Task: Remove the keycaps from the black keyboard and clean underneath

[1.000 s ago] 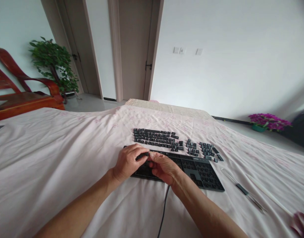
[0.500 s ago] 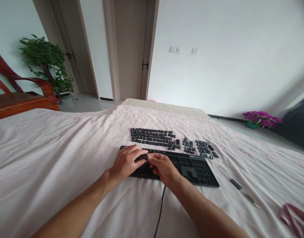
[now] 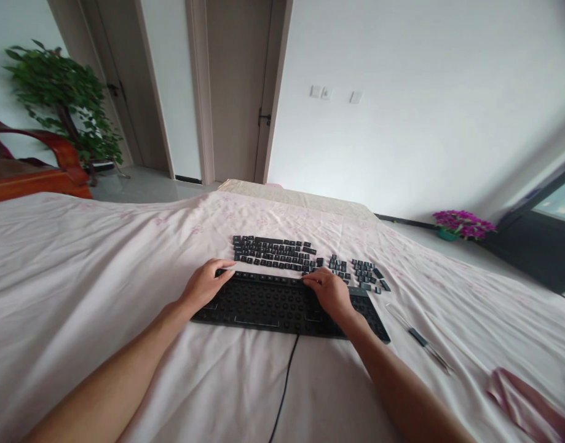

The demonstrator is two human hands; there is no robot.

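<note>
Across a rumpled, pale floral cloth [image 3: 102,271], before a white wall [image 3: 379,49], as seen from the head: a black keyboard [image 3: 259,301], long axis left to right, reaching from the left hand [image 3: 207,284] to past the right hand [image 3: 331,294]. At its far left corner, left thumb and forefinger slightly parted; at its far edge, right thumb and forefinger close together. Impossible to tell of a firm hold in either grip. Just beyond, loose keycaps [image 3: 273,251], nearest to the right hand

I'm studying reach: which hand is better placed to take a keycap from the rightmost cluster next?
Probably the right hand, nearer those keycaps; the left hand is at the left end of the keyboard.
</note>
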